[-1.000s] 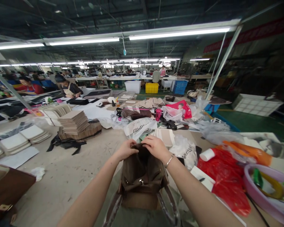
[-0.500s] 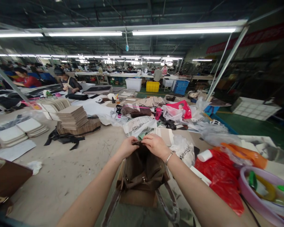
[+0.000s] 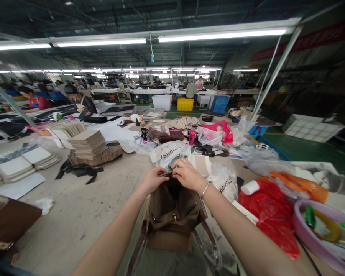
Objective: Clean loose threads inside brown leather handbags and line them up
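Pinching the far rim of the open brown bag with plastic-wrapped handles (image 3: 174, 220) directly before you, your left hand (image 3: 155, 180) and right hand (image 3: 188, 176) each have thumb and fingers clamped on it. Just beyond lies a crumpled white plastic bag with black lettering (image 3: 169, 152), partly readable as "PISA". Far right hangs a red banner (image 3: 301, 45), its writing too blurred to read.

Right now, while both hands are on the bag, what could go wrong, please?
The left hand and right hand grip only the rim of the bag with their fingers, so it might slip. The loose handles could catch on something. The bracelet sits close to the bag and might scratch it.
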`<state>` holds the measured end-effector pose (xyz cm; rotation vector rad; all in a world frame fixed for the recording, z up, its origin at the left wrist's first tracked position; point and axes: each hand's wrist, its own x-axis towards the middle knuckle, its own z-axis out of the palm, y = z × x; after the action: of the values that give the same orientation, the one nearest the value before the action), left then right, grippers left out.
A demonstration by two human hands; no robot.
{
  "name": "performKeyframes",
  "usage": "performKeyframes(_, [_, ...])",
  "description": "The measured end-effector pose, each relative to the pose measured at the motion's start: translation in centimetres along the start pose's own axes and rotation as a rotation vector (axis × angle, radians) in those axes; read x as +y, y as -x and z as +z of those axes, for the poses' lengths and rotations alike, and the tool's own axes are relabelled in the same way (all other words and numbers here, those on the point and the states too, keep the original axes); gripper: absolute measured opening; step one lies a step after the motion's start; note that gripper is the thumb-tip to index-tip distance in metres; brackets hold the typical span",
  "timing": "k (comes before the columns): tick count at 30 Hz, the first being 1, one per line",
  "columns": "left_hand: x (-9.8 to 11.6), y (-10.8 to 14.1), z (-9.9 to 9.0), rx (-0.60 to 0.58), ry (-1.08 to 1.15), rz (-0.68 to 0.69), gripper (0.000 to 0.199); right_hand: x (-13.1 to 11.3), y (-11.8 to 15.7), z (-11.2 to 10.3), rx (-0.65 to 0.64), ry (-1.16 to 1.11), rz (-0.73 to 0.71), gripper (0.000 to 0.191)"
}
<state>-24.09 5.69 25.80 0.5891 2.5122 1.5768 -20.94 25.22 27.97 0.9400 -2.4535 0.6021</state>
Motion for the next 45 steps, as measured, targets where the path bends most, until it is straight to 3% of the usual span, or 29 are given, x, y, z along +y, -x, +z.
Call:
performKeyframes(8, [1.1, 0.7, -0.1, 0.032, -0.233, 0.024, 0.02, 0.1, -0.1, 0.1, -0.004, 0.015, 0.042, 0.007])
performKeyframes(15, [0.6, 0.3, 0.6, 0.103, -0.205, 0.01, 0.02, 0.4, 0.2, 0.2, 0.06, 0.037, 0.104, 0.008])
performKeyframes(25, [0.7, 0.2, 0.4, 0.113, -0.224, -0.022, 0.02, 0.3, 0.5, -0.3, 0.049, 0.022, 0.059, 0.015])
performKeyframes(29, [0.7, 0.3, 0.5, 0.128, -0.278, -0.014, 0.019, 0.4, 0.4, -0.1, 0.042, 0.038, 0.08, 0.005])
performKeyframes(40, [0.8, 0.6, -0.1, -0.031, -0.235, 0.064, 0.029, 0.1, 0.2, -0.3, 0.028, 0.032, 0.094, 0.01])
performKeyframes(45, [0.9, 0.5, 0.3, 0.037, -0.263, 0.054, 0.025, 0.1, 0.1, -0.2, 0.02, 0.055, 0.121, 0.011])
